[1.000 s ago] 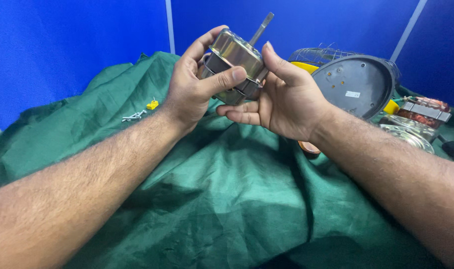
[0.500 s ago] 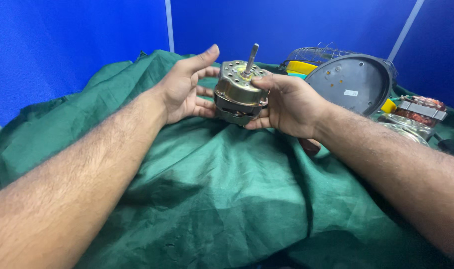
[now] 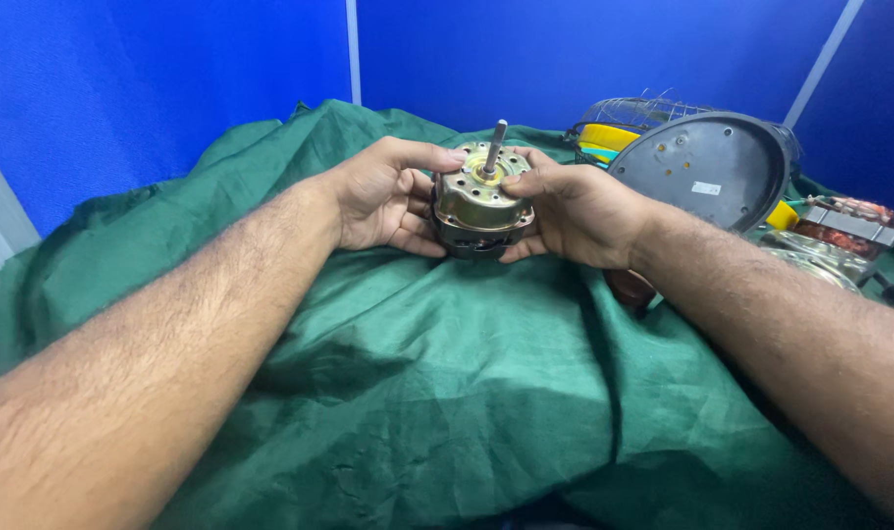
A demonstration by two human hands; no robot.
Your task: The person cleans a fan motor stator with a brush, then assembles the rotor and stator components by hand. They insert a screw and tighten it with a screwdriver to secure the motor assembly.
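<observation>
Brass-toned metal motor (image 3: 481,208), round, with a steel shaft (image 3: 494,147) standing nearly upright from its top face; it is set on the green cloth (image 3: 447,393) at mid-table and held between both hands. Left hand (image 3: 383,196): cupped against the motor's left side, thumb laid over the top rim, fingers curled beneath. Right hand (image 3: 570,208): closed on the right side, thumb resting on the top face just beside the shaft. Cloth: rumpled, draped over the whole work surface. Grey disc (image 3: 707,172): tilted, propped to the right behind the right wrist. Wire guard (image 3: 638,113) with a yellow part (image 3: 614,137): behind the disc's left edge. Copper-wound stator (image 3: 849,224): at far right, well apart from the motor. Blue panels (image 3: 172,79): backdrop.
</observation>
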